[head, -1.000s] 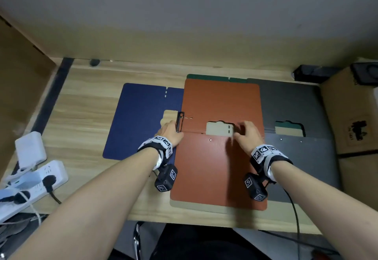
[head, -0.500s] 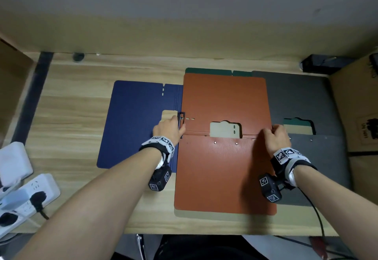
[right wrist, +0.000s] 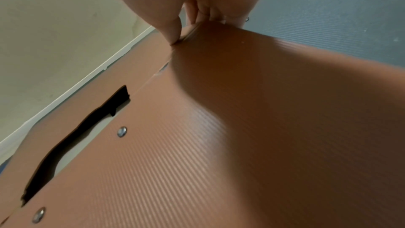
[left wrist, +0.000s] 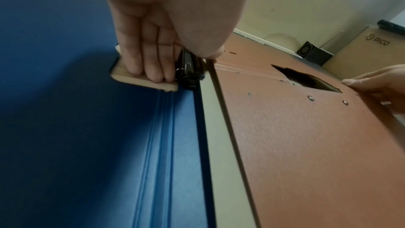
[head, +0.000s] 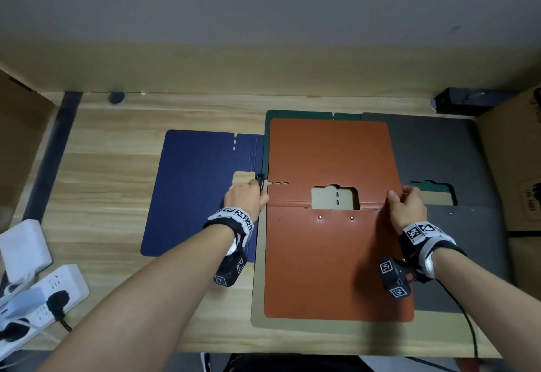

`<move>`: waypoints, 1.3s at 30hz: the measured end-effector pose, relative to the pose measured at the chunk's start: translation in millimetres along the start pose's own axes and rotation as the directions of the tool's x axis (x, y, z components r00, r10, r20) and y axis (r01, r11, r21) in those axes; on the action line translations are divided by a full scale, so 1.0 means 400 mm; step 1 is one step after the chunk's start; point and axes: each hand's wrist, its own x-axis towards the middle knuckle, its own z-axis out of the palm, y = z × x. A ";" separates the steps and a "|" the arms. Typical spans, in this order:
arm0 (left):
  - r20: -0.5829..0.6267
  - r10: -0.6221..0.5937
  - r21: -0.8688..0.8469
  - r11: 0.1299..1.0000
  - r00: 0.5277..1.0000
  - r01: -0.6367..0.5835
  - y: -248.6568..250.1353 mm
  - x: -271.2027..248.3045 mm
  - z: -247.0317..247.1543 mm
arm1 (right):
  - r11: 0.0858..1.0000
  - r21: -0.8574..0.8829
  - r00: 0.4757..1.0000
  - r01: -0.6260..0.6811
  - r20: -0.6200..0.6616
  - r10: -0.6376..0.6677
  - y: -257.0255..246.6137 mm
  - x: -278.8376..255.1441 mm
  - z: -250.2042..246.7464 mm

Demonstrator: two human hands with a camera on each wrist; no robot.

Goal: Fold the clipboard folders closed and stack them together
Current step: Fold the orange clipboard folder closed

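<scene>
Wooden desk (head: 102, 210): blue folder (head: 190, 196), grey folder (head: 453, 160), tan folder (head: 322, 324) (mostly under the orange folder (head: 330, 260)), white power strip (head: 58, 283) at left.

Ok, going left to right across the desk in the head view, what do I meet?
power strip → blue folder → left hand → orange folder → right hand → grey folder → cardboard box
</scene>
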 end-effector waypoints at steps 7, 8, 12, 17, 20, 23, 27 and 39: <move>0.072 -0.103 -0.078 0.991 0.992 0.108 -0.003 -0.004 -0.024 | 1.000 0.002 1.000 0.007 0.005 -0.007 0.012 0.005 0.005; 0.074 -0.112 -0.101 0.988 0.991 0.119 -0.005 -0.008 -0.025 | 1.000 0.000 1.000 0.017 -0.007 -0.017 0.007 0.001 0.003; 0.089 -0.158 -0.247 0.953 0.984 0.175 -0.019 -0.040 -0.031 | 0.994 -0.005 0.992 0.106 -0.066 -0.106 -0.029 -0.039 -0.007; 0.148 -0.160 -0.392 0.897 0.976 0.207 -0.030 -0.102 -0.050 | 0.959 0.086 0.952 0.271 0.126 -0.280 -0.075 -0.125 0.033; 0.145 -0.139 -0.469 0.862 0.980 0.192 -0.030 -0.148 -0.038 | 0.944 0.093 0.899 0.317 0.287 -0.331 -0.085 -0.197 0.102; 0.113 -0.124 -0.553 0.816 0.986 0.166 -0.031 -0.199 -0.004 | 0.888 -0.095 0.855 0.451 0.332 -0.399 -0.098 -0.251 0.184; 0.136 -0.070 -0.582 0.802 0.988 0.137 -0.037 -0.269 0.018 | 0.873 -0.216 0.881 0.438 0.298 -0.368 -0.139 -0.290 0.231; 0.035 0.089 -0.501 0.863 0.995 -0.059 -0.115 -0.275 -0.066 | 0.924 -0.195 0.883 0.329 0.409 -0.228 -0.237 -0.327 0.141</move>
